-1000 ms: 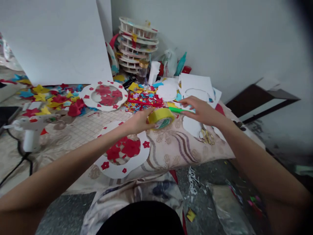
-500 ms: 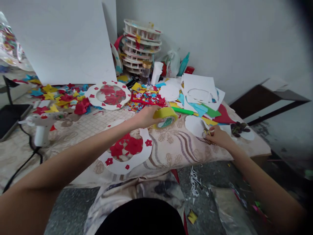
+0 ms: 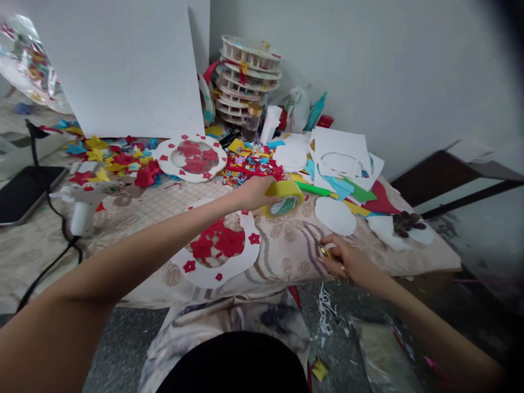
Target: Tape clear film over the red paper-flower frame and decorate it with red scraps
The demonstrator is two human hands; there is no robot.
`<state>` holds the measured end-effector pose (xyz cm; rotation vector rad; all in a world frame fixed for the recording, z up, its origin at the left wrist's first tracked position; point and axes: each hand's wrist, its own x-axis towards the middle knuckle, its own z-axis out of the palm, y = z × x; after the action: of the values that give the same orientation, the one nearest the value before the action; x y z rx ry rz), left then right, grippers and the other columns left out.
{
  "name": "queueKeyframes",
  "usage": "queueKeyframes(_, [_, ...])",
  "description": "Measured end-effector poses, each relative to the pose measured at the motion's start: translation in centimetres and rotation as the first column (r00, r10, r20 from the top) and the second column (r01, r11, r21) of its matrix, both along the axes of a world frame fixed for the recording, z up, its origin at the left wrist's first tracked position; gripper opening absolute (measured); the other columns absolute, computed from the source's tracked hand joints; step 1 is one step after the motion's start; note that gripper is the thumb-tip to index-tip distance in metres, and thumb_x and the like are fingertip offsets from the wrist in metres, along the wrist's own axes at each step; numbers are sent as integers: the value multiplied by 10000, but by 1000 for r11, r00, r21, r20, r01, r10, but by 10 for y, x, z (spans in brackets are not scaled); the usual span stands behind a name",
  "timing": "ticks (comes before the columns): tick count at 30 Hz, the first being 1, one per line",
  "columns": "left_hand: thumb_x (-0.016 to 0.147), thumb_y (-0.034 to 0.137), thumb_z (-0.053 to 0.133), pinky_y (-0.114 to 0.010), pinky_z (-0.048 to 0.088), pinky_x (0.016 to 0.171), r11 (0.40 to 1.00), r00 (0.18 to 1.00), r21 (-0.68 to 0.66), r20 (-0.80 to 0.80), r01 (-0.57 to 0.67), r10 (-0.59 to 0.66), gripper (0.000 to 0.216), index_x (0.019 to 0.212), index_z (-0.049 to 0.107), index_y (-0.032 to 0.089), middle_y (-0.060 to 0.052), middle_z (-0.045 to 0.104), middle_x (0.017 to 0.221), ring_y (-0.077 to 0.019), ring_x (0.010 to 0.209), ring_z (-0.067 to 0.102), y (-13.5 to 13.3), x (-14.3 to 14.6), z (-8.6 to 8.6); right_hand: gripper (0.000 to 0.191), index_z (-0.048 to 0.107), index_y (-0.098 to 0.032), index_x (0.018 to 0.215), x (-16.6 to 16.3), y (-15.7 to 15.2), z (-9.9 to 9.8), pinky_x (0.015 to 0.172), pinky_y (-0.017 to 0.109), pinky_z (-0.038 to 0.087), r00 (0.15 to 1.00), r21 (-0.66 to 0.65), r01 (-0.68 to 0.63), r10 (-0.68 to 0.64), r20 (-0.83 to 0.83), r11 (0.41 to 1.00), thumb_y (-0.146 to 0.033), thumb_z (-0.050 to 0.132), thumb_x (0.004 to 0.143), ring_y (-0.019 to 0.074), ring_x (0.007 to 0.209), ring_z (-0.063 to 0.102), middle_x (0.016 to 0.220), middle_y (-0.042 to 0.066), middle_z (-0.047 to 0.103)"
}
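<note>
My left hand (image 3: 257, 192) grips a wide roll of yellow tape (image 3: 286, 197) by its left side, over the patterned tablecloth. Gold-handled scissors (image 3: 325, 251) are in my right hand (image 3: 347, 261), near the table's front edge; their blades are blurred. Under my left forearm lies a white scalloped paper ring (image 3: 245, 256) with red flowers (image 3: 229, 242) in its middle and small red flowers around its rim. A white paper oval (image 3: 335, 215) rests between my two hands, just beyond the scissors.
A second decorated ring (image 3: 164, 155) lies farther back, beside colourful paper stars (image 3: 96, 143). At left are a white glue gun (image 3: 84, 210) and a phone (image 3: 28, 191). White tiers (image 3: 249, 71) stand by the wall. Paper sheets (image 3: 341, 144) and grapes (image 3: 407, 222) lie at right.
My right hand has lifted the scissors off the white oval and brought them left, toward the table's front edge. My left hand still holds the tape. The view has shifted slightly.
</note>
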<state>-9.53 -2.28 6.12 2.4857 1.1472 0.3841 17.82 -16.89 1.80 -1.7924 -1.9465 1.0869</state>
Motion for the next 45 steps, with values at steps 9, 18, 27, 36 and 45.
queueKeyframes(9, [837,443,517,-316,437,715,1000,1000,-9,16,3,-3,408,1062,562,105,-138,662,977,-242,858,619,9,0,-3,369,496,-221,724,-22,28,-5,507,297,345,940,54,-78,56,335,995,-577,593,746,194,553,537,590,4,578])
queueKeyframes(18, [845,464,510,-302,421,676,1000,1000,-28,14,-3,4,385,1004,570,118,-128,663,944,-239,835,615,7,0,3,555,480,-183,785,-66,32,13,573,274,375,968,-298,-249,242,-60,922,-732,405,799,132,611,469,677,-1,512])
queueKeyframes(27, [841,450,527,-295,409,661,1000,998,-23,54,-19,21,422,1067,575,97,-142,666,1004,-233,836,612,14,3,-4,655,501,-164,785,-96,63,7,360,187,117,977,-616,-113,-26,-212,780,-800,342,771,61,414,357,543,-28,438])
queueKeyframes(36, [835,474,514,-300,414,665,999,997,-36,59,-40,42,430,1042,590,105,-138,668,959,-237,834,609,13,2,-3,600,472,-163,765,-112,77,7,336,162,117,978,-596,-26,-103,-181,802,-742,325,830,52,401,343,516,-38,418])
queueKeyframes(45, [829,482,516,-310,421,658,999,997,-26,59,-48,49,426,1009,601,106,-138,669,925,-242,816,612,11,1,-1,641,468,-181,710,-121,75,-4,337,182,184,987,-441,31,-98,-129,897,-816,385,732,60,382,369,491,-47,434])
